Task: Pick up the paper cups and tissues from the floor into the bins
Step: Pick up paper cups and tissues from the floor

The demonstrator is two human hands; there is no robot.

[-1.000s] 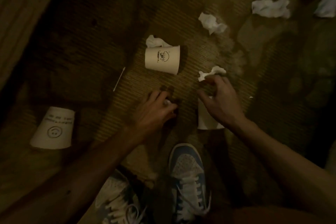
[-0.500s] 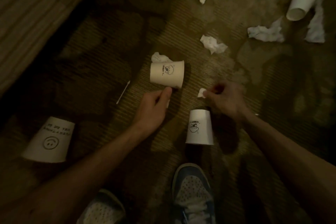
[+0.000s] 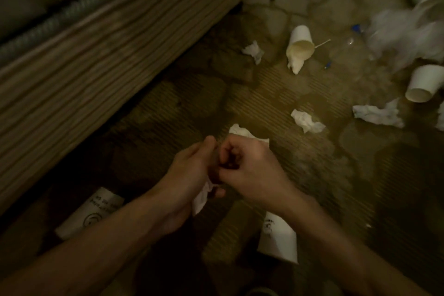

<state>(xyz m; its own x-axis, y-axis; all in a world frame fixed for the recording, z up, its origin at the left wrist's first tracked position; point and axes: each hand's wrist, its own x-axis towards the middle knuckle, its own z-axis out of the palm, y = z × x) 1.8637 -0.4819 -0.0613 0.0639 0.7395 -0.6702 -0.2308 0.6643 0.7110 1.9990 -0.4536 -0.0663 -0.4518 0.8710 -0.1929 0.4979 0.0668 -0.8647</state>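
Fingers: the left hand (image 3: 189,175) pinches a crumpled tissue (image 3: 202,198) between thumb and palm, its fingers nearly straight; the right hand (image 3: 249,168) is curled, fingertips pushed in against the left palm; whether they also grip paper cannot be told in the dim light
Tissue in hand: hangs white below the left palm, off the carpet (image 3: 264,94), between the two wrists
Handling: the tissue looks featherlight, soft and limp; it should crush into a fist from any side, though a loose tail could slip out; the paper cups look light, thin-walled and easily dented; best taken round the body or across the rim, gently
Nearest litter: a hidden cup (image 3: 263,141) shows only its rim behind the right knuckles, a white wad (image 3: 237,130) touching it; a printed cup (image 3: 277,238) lies under the right forearm; a smiley cup (image 3: 91,214) lies beside the left forearm
Further out: a loose tissue (image 3: 306,121); a long tissue (image 3: 377,114); a tipped cup (image 3: 300,42) near a cotton swab (image 3: 322,43); a side cup (image 3: 422,83) at the right edge
Bins: none in view
Backdrop: bed base (image 3: 96,67) along the upper left
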